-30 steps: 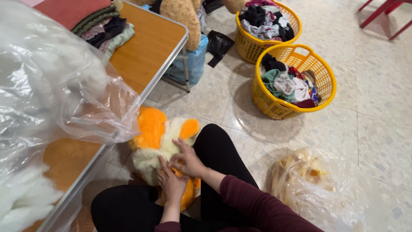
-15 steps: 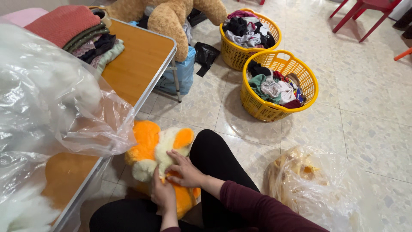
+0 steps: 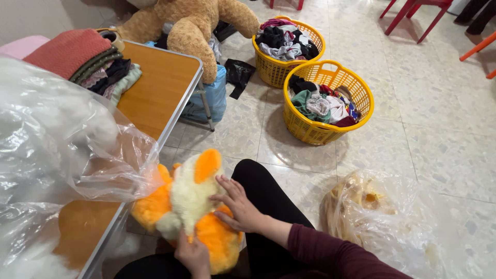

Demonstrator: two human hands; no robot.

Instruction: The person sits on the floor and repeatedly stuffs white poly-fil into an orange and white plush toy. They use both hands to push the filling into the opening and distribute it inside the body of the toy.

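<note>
An orange and cream plush toy [image 3: 188, 209] rests on my lap beside the table edge. My right hand [image 3: 237, 205] lies flat against its side with the fingers spread. My left hand [image 3: 192, 254] grips the toy from below, near the bottom of the view. My legs are in black trousers and my right sleeve is maroon.
A wooden folding table [image 3: 157, 90] at left carries folded clothes [image 3: 88, 62] and a big clear bag of white stuffing [image 3: 57, 150]. Two yellow laundry baskets [image 3: 315, 132] of clothes stand on the tiled floor ahead. A large brown teddy bear [image 3: 191, 26] sits behind the table. Another plastic bag [image 3: 377, 217] lies at right.
The plush toy has been turned and lifted, with its cream part now upward. My left hand has slid lower under it. The view has tilted up a little.
</note>
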